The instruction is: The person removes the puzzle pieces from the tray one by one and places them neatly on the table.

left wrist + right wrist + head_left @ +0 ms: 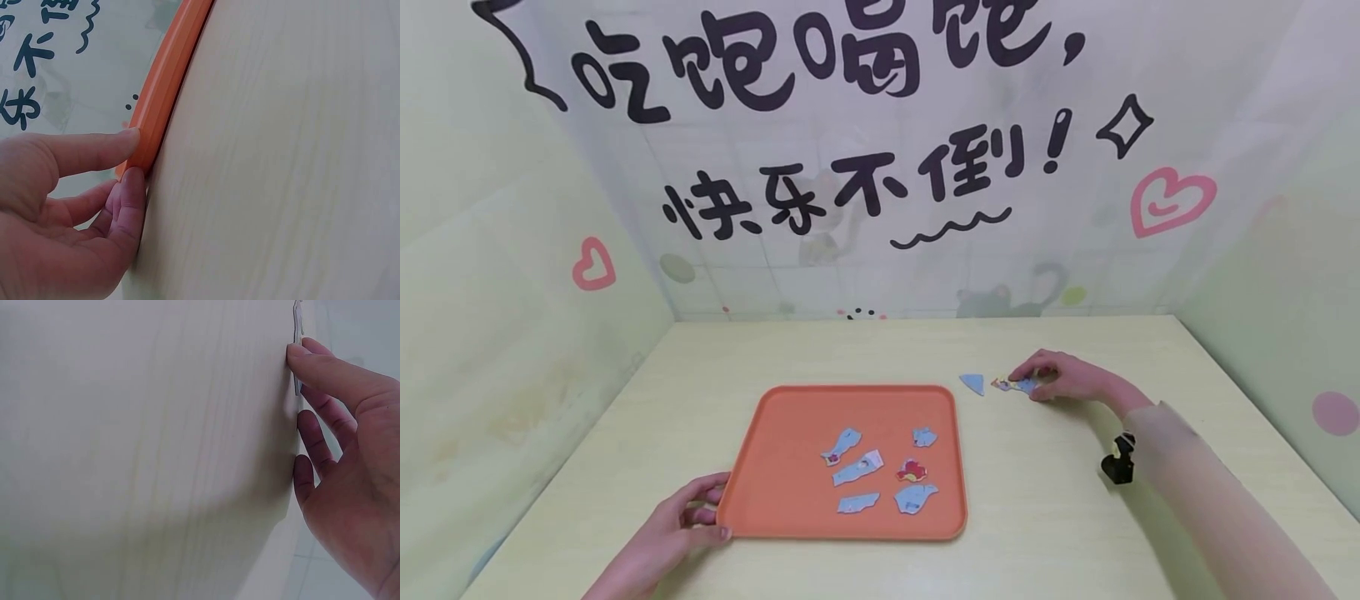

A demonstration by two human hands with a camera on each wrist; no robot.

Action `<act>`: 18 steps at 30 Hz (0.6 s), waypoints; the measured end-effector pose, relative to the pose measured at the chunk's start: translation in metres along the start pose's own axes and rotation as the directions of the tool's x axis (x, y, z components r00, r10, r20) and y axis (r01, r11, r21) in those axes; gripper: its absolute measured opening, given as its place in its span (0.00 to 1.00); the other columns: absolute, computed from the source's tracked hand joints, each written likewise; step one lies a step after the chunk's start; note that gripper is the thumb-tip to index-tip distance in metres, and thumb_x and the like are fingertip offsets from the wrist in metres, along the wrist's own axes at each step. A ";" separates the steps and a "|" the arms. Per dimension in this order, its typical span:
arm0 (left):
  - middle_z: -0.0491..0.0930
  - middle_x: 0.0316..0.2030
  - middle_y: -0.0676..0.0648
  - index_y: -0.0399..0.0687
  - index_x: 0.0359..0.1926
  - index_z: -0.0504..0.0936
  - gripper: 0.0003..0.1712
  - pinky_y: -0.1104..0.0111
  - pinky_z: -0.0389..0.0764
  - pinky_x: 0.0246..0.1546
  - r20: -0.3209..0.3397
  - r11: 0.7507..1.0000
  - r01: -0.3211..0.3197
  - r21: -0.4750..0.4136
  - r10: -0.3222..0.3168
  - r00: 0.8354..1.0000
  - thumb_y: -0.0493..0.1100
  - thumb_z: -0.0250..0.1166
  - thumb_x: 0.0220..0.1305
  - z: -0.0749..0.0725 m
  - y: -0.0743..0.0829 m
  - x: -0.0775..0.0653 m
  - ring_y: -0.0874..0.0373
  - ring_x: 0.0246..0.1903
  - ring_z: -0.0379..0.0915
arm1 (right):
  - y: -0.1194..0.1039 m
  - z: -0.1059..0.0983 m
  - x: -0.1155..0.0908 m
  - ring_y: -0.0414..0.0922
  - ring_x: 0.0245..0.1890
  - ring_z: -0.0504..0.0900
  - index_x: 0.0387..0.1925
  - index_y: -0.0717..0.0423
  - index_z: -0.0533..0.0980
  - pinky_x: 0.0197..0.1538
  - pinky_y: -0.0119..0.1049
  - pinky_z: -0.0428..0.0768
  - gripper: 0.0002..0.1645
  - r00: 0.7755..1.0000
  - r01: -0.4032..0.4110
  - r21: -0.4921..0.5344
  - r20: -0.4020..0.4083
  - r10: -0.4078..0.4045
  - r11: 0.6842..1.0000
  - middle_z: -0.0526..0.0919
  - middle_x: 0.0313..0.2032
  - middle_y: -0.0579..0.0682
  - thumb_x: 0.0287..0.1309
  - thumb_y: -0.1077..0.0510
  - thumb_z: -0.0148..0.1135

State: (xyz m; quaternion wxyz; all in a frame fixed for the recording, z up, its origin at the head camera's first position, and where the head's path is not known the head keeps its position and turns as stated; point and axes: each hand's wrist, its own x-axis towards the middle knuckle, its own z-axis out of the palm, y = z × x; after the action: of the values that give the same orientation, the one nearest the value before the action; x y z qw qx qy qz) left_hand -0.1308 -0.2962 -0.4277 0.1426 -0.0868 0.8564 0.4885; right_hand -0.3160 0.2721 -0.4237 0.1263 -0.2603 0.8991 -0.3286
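An orange tray (842, 463) lies on the table with several light-blue, irregular puzzle pieces on it, one of them red and yellow (912, 471). My left hand (679, 518) grips the tray's near left corner. In the left wrist view, the thumb presses the rim (164, 94) from one side, with the fingers against the other. Beyond the tray's far right corner, my right hand (1067, 377) pinches a blue and yellow puzzle piece (1026, 385) between thumb and fingers at the tabletop. The right wrist view shows that piece (297, 378) edge-on.
A triangular blue piece (973, 383) lies on the table between the tray and my right hand. The pale wooden table (1045, 500) ends at a back wall (820, 275) with black lettering, and side walls stand left and right. A black device (1118, 462) is worn at my right wrist.
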 end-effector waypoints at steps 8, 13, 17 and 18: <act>0.71 0.57 0.40 0.37 0.72 0.60 0.45 0.71 0.74 0.40 0.016 1.000 -0.002 0.011 0.002 1.000 0.34 0.71 0.55 0.000 0.001 0.000 0.55 0.45 0.70 | 0.000 0.001 0.000 0.50 0.52 0.73 0.54 0.54 0.81 0.58 0.46 0.69 0.21 1.000 0.010 0.015 0.004 -0.010 1.000 0.77 0.53 0.57 0.58 0.59 0.68; 0.72 0.57 0.40 0.37 0.72 0.60 0.45 0.71 0.74 0.40 0.018 1.000 -0.004 0.028 0.003 1.000 0.34 0.70 0.55 0.000 0.002 0.000 0.55 0.45 0.70 | 0.000 0.001 -0.001 0.50 0.52 0.73 0.54 0.54 0.80 0.58 0.47 0.69 0.21 1.000 0.009 0.024 0.007 -0.009 1.000 0.77 0.54 0.57 0.58 0.58 0.68; 0.71 0.56 0.40 0.37 0.72 0.60 0.45 0.71 0.74 0.40 0.017 1.000 -0.009 0.028 0.008 1.000 0.33 0.70 0.54 0.001 0.002 0.000 0.56 0.45 0.71 | 0.000 0.001 -0.001 0.50 0.52 0.73 0.54 0.53 0.80 0.58 0.47 0.69 0.21 1.000 0.003 0.021 0.006 -0.003 1.000 0.77 0.53 0.57 0.58 0.58 0.68; 0.71 0.56 0.41 0.37 0.72 0.60 0.45 0.71 0.74 0.40 0.016 1.000 -0.008 0.025 0.008 1.000 0.33 0.70 0.54 0.001 0.002 0.001 0.56 0.45 0.71 | 0.001 0.001 -0.001 0.50 0.52 0.73 0.54 0.53 0.80 0.58 0.46 0.69 0.21 1.000 0.000 0.018 0.005 -0.001 1.000 0.77 0.53 0.57 0.58 0.58 0.68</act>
State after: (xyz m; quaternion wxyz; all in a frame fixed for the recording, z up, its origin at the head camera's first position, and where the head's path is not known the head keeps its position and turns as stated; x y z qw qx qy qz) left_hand -0.1318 -0.2943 -0.4265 0.1483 -0.0776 0.8618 0.4789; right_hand -0.3148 0.2730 -0.4243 0.1307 -0.2603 0.8958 -0.3358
